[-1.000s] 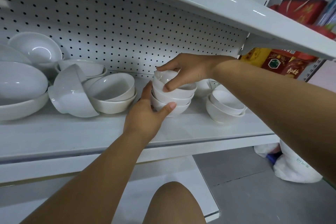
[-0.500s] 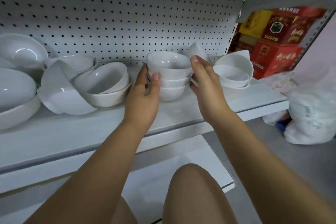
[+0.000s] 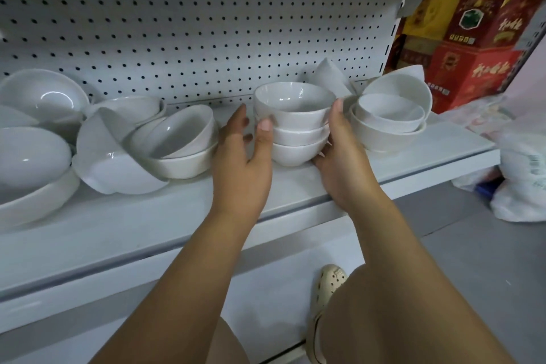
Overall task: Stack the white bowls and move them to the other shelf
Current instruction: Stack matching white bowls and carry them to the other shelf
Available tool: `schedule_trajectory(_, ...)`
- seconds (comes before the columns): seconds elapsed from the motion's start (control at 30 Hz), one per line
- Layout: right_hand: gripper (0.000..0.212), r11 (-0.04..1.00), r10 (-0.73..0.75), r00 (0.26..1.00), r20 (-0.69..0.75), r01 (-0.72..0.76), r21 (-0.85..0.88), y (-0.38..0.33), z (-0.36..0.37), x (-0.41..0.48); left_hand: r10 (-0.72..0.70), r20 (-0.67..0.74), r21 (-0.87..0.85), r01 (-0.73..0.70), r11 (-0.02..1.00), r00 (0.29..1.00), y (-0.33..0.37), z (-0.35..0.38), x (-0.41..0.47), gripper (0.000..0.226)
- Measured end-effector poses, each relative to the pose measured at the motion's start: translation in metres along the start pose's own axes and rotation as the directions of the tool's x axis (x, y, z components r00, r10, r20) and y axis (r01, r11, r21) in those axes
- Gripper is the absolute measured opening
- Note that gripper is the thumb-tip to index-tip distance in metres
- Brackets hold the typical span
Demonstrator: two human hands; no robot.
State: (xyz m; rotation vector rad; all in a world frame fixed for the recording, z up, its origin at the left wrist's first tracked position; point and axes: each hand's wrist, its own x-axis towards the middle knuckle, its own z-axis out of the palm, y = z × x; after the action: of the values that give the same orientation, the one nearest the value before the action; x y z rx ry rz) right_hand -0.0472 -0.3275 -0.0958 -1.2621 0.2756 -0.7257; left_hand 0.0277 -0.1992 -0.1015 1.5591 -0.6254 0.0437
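Several large bowls [image 3: 29, 154] are seen at the far left of the shelf [image 3: 147, 216], some lying on their sides. Just beside them, tilted bowls [image 3: 177, 133] are leaned into each other. Next comes the left hand [image 3: 242, 168]: its thumb is laid against the near side of the stack [image 3: 295, 124], while its fingers are held relaxed, loosely spread and just apart from the bowls. The stack is made of 3 small white bowls, nested upright; it appears to stand on the shelf, in front of the pegboard [image 3: 206, 23]. On its other side the right hand [image 3: 345, 162] is wrapped round it, the thumb pressed to the top bowl and the fingers curled under the lowest bowl. Just beside that hand a nested pair [image 3: 384, 130] of bowls stands, with more bowls tipped behind it. Beyond the shelf end, red boxes [image 3: 472, 68] are piled and a plastic bag [image 3: 523, 180] lies on the floor.

Stacking is judged to be done for these 3, and the lift is the step in hand. For the next move, the left fingers would need to be closed on the stack, so that it is gripped from both sides, raised level, kept clear of the neighbouring bowls and carried to the other shelf. Which shelf is meant cannot be told.
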Motion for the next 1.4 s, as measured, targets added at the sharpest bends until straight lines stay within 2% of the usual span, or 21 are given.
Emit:
schedule_trajectory(0.07,0.062,0.997,-0.039,0.998,0.041,0.042,-0.064,0.002,-0.005,-0.006,-0.021,0.073,-0.038,0.024,0.999,0.997,0.002,0.0,0.003,0.058)
schedule_trajectory(0.13,0.067,0.992,-0.065,0.995,0.073,0.073,-0.103,0.006,-0.011,-0.009,-0.045,0.131,-0.093,0.058,0.994,0.99,0.003,0.0,0.005,0.053)
schedule_trajectory(0.27,0.068,0.982,-0.1,0.993,0.057,0.108,-0.157,0.007,-0.015,-0.013,-0.114,0.119,-0.15,0.131,0.98,0.986,0.001,-0.001,0.006,0.07)
schedule_trajectory(0.3,0.066,0.979,-0.11,0.993,0.053,0.117,-0.168,0.006,-0.015,-0.015,-0.133,0.107,-0.162,0.15,0.975,0.985,0.003,-0.002,0.005,0.068)
schedule_trajectory(0.43,0.058,0.973,-0.133,0.99,0.053,0.141,-0.183,0.003,-0.014,-0.024,-0.168,0.112,-0.212,0.189,0.959,0.979,0.012,-0.007,0.001,0.032)
schedule_trajectory(0.53,0.057,0.97,-0.166,0.986,0.014,0.165,-0.181,0.001,-0.014,-0.039,-0.177,0.161,-0.242,0.213,0.947,0.971,0.019,-0.012,-0.005,0.037)
schedule_trajectory(0.73,0.058,0.969,-0.197,0.98,-0.037,0.189,-0.162,-0.027,-0.021,-0.085,-0.143,0.225,-0.337,0.215,0.917,0.964,0.037,-0.011,-0.041,0.043)
schedule_trajectory(0.93,0.058,0.948,-0.239,0.967,-0.09,0.213,-0.236,-0.069,-0.028,-0.139,-0.095,0.266,-0.438,0.207,0.875,0.959,0.076,-0.011,-0.085,0.035)
schedule_trajectory(1.13,0.051,0.924,-0.282,0.951,-0.129,0.233,-0.305,-0.109,-0.038,-0.203,-0.119,0.385,-0.44,0.295,0.848,0.915,0.108,-0.009,-0.127,0.055)
schedule_trajectory(1.27,0.046,0.903,-0.327,0.926,-0.187,0.249,-0.349,-0.128,-0.053,-0.228,-0.087,0.476,-0.427,0.317,0.847,0.875,0.124,0.008,-0.142,0.053)
schedule_trajectory(1.4,0.053,0.902,-0.345,0.904,-0.254,0.244,-0.357,-0.145,-0.076,-0.238,-0.057,0.529,-0.432,0.327,0.84,0.846,0.141,0.036,-0.15,0.046)
